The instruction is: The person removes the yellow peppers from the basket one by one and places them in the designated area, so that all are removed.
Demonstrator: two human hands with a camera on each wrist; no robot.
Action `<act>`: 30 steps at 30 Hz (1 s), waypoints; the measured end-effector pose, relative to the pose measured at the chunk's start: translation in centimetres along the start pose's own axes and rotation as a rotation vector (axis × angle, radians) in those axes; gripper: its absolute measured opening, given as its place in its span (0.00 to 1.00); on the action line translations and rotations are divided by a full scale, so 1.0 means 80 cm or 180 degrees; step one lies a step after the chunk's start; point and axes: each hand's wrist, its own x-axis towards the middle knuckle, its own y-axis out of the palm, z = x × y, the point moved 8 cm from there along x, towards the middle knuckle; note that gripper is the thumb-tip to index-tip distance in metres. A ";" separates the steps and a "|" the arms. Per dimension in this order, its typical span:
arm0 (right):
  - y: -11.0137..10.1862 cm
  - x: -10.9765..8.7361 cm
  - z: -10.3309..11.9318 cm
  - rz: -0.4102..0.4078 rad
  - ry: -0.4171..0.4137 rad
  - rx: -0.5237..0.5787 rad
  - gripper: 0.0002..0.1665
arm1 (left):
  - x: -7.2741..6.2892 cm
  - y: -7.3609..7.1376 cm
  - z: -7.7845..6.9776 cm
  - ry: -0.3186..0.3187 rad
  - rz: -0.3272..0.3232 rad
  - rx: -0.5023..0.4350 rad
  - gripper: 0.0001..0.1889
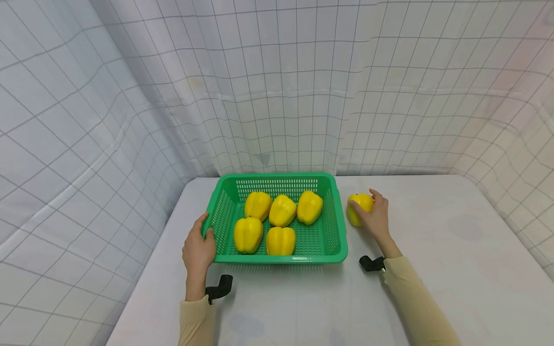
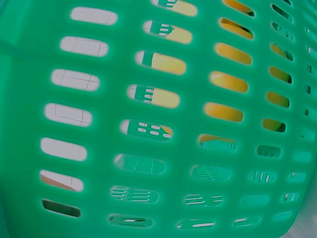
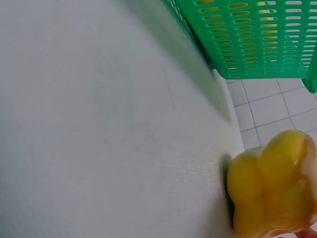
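Note:
A green plastic basket [image 1: 277, 260] with slotted walls holds several yellow bell peppers [image 1: 283, 210]. At its left side my left hand [image 1: 199, 247] grips the rim, thumb toward the inside. The left wrist view is filled by the slotted basket wall [image 2: 193, 153], with yellow showing through the holes; no hand shows there. To the right of the basket, my right hand [image 1: 375, 216] holds another yellow bell pepper [image 1: 357, 203] between thumb and fingers. That pepper [image 3: 270, 186] lies low against the white surface in the right wrist view, a fingertip just showing at the lower right corner.
The white table [image 1: 454, 250] extends to both sides and in front of the basket. A white grid-patterned curtain [image 1: 277, 96] hangs behind the table and along both sides. Black wrist mounts [image 1: 371, 263] stick out from both wrists.

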 end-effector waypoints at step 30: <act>-0.074 -0.057 0.164 -0.1047 -0.1608 0.0931 0.09 | 0.000 -0.002 -0.002 0.0041 -0.0065 -0.0004 0.23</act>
